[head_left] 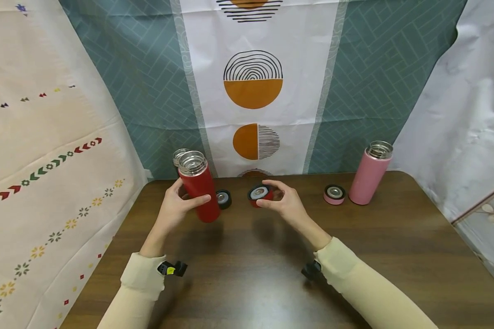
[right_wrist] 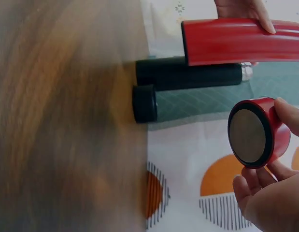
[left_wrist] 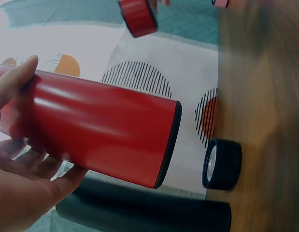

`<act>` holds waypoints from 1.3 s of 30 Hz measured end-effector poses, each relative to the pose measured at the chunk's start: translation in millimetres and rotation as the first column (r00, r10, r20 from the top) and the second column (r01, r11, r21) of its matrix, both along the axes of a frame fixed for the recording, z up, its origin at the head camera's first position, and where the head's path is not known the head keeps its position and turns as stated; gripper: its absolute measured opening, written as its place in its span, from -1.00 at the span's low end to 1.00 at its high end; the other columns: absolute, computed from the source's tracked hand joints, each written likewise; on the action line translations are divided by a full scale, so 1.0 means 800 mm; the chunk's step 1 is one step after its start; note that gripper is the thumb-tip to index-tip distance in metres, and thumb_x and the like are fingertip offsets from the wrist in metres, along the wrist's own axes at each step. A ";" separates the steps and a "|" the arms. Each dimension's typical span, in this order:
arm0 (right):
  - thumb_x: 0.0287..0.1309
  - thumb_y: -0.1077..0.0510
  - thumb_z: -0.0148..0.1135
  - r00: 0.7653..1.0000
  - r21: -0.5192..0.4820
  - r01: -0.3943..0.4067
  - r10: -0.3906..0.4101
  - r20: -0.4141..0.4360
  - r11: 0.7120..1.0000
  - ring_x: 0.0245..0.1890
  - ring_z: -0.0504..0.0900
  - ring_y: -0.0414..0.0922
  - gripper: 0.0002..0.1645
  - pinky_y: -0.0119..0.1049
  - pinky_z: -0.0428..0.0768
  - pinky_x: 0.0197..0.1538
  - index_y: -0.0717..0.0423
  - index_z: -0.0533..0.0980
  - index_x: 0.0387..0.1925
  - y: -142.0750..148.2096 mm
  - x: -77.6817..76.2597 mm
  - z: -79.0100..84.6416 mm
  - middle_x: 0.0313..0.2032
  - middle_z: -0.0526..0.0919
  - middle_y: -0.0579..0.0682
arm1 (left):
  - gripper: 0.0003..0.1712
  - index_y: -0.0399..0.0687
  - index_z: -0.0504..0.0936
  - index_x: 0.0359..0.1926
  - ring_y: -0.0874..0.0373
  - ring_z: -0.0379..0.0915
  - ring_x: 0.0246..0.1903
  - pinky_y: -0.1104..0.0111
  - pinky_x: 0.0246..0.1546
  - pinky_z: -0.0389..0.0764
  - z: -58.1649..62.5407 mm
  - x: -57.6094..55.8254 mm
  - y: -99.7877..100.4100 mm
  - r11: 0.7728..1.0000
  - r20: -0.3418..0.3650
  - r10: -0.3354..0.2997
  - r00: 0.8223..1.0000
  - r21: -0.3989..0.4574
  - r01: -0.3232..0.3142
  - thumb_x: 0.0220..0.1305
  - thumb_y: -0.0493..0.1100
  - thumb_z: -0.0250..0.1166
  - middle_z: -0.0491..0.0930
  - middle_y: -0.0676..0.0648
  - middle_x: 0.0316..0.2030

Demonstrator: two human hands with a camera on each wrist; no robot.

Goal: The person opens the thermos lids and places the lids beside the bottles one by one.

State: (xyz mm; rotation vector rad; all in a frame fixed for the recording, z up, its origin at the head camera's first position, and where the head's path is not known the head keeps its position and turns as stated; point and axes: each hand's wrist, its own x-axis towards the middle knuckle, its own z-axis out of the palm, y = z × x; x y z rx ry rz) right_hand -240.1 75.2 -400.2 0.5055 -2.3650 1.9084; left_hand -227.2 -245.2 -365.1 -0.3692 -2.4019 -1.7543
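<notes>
My left hand [head_left: 179,204] grips a red thermos bottle [head_left: 201,192] round its body, its open steel mouth tipped up and slightly left. In the left wrist view the bottle's black base [left_wrist: 169,145] hangs off the tabletop. A red lid [head_left: 260,194] with a black rim is pinched between thumb and fingers of my right hand [head_left: 286,201], to the right of the bottle. The lid's round grey inner face [right_wrist: 247,136] shows in the right wrist view. Behind the red bottle stands a dark bottle [right_wrist: 163,72], mostly hidden in the head view, its black lid [head_left: 223,199] beside it.
On the right of the brown table [head_left: 247,274] a pink bottle [head_left: 368,176] stands uncapped, with its pink lid [head_left: 335,194] just left of it. A patterned cloth [head_left: 253,100] hangs along the table's back edge. Pale fabric [head_left: 57,183] covers the left side.
</notes>
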 end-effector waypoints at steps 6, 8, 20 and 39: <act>0.12 0.19 0.57 1.000 0.026 -0.015 0.014 0.014 1.000 -0.05 0.62 0.06 -0.24 -0.23 0.57 -0.01 0.14 0.51 0.36 -0.021 -0.001 -0.007 0.04 0.67 0.15 | -0.27 -0.09 0.43 0.39 0.04 0.53 0.14 0.31 0.13 0.58 -0.002 0.002 -0.014 0.998 -0.005 0.049 0.999 -0.041 -0.049 0.26 -0.13 0.51 0.58 -0.12 0.20; 0.10 0.18 0.58 1.000 0.054 -0.023 0.023 0.003 0.998 -0.04 0.63 0.06 -0.21 -0.22 0.58 0.03 0.14 0.49 0.37 -0.028 -0.001 -0.009 0.07 0.65 0.13 | -0.26 -0.10 0.42 0.40 0.05 0.51 0.15 0.36 0.11 0.58 -0.003 0.003 -0.018 0.996 -0.004 0.071 0.997 -0.048 -0.072 0.28 -0.11 0.50 0.57 -0.13 0.21; 0.04 0.24 0.60 0.995 0.029 -0.033 0.030 0.096 0.999 -0.10 0.66 -0.03 -0.22 -0.24 0.61 0.01 0.25 0.52 0.32 -0.071 -0.007 -0.034 0.04 0.60 0.11 | -0.22 -0.07 0.36 0.43 0.11 0.44 0.15 0.48 0.05 0.56 -0.022 0.007 -0.041 0.981 0.069 0.185 0.980 0.037 -0.188 0.27 -0.11 0.51 0.52 -0.10 0.23; -0.10 0.28 0.68 0.991 0.142 -0.037 0.018 0.134 0.989 -0.12 0.58 -0.06 -0.20 -0.22 0.58 0.01 0.29 0.55 0.23 -0.141 -0.025 -0.071 0.04 0.57 0.11 | -0.14 -0.13 0.20 0.50 0.03 0.34 0.24 0.11 0.29 0.40 -0.052 -0.002 -0.037 0.912 0.179 0.344 0.922 0.170 -0.373 0.30 -0.23 0.45 0.40 -0.14 0.34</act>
